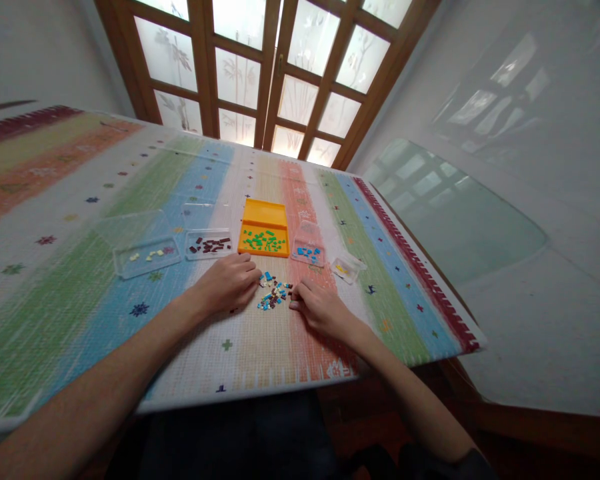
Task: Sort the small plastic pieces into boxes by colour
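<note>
A loose pile of small toy bricks (275,295) in blue, brown and cream lies on the tablecloth between my two hands. My left hand (233,281) rests at the pile's left edge, fingers curled closed; anything in them is hidden. On the other side, my right hand (320,305) is pinched at the pile's right edge, and whatever sits between its fingertips is too small to make out. Just beyond my hands stands an open yellow box (264,254) with green bricks (265,240) inside.
Left of the yellow box are a clear box (145,268) with a few cream pieces and another clear box (187,256) of brown bricks. To its right sit a clear box (307,262) with blue bricks and a smaller box (347,277) with yellow pieces. A striped tablecloth (190,360) covers the table.
</note>
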The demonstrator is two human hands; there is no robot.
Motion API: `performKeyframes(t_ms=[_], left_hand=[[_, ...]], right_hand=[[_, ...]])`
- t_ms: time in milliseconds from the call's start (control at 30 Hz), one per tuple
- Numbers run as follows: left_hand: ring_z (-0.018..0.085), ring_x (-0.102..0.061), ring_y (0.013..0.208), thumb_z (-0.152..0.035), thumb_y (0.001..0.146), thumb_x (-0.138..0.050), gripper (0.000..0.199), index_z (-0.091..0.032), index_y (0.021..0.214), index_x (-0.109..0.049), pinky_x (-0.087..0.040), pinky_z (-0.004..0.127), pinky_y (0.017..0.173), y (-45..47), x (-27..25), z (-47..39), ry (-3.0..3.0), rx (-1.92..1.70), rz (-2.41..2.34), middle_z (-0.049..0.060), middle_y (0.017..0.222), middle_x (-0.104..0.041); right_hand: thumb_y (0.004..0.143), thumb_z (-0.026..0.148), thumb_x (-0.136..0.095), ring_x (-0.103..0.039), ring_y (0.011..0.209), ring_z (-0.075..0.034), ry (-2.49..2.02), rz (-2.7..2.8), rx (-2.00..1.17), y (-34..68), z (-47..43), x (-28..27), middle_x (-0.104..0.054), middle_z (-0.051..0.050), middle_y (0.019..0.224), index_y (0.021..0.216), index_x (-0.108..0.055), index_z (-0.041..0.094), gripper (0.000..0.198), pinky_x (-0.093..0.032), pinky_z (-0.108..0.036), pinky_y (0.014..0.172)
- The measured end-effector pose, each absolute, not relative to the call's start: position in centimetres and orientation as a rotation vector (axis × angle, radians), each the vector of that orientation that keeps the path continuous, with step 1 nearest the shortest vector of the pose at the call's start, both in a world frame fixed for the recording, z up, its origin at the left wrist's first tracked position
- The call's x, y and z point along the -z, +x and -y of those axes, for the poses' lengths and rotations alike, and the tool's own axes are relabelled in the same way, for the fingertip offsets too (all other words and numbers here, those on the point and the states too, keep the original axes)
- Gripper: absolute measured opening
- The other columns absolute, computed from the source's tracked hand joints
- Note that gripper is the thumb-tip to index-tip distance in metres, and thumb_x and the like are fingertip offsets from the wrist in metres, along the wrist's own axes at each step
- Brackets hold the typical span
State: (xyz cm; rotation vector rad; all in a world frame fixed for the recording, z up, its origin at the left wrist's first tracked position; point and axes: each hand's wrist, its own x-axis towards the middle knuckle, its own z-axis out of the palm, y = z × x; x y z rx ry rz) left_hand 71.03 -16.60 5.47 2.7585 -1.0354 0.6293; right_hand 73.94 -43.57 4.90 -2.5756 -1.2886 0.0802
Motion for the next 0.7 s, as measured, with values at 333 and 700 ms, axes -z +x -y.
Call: performKeyframes(t_ms=[333, 700], left_hand=[[0.021, -0.054, 0.072, -0.015, 0.097, -0.048, 0.028, -0.018, 0.073, -0.064, -0.046, 0.036, 0.072, 71.0, -5.5, 16.7, 2.78, -0.623, 1.046, 0.007, 0.071, -0.064], [0.022, -0.055, 0.073, -0.015, 0.097, -0.047, 0.029, -0.018, 0.075, -0.064, -0.047, 0.038, 0.075, 71.0, -5.2, 16.6, 2.716, -0.577, 1.046, 0.007, 0.072, -0.064]], right_hand=[[0.106, 0.023, -0.051, -0.059, 0.08, -0.021, -2.57, 1.307, 0.14, 73.6, 44.1, -3.3, -0.064, -0.01, 0.093, 0.097, -0.059, 0.018, 0.014, -0.044, -0.031, 0.07], [0.105, 0.022, -0.053, -0.055, 0.079, -0.017, -2.373, 1.387, 0.083, 74.1, 45.9, -4.1, -0.06, -0.006, 0.091, 0.09, -0.061, 0.02, 0.017, -0.044, -0.028, 0.07]])
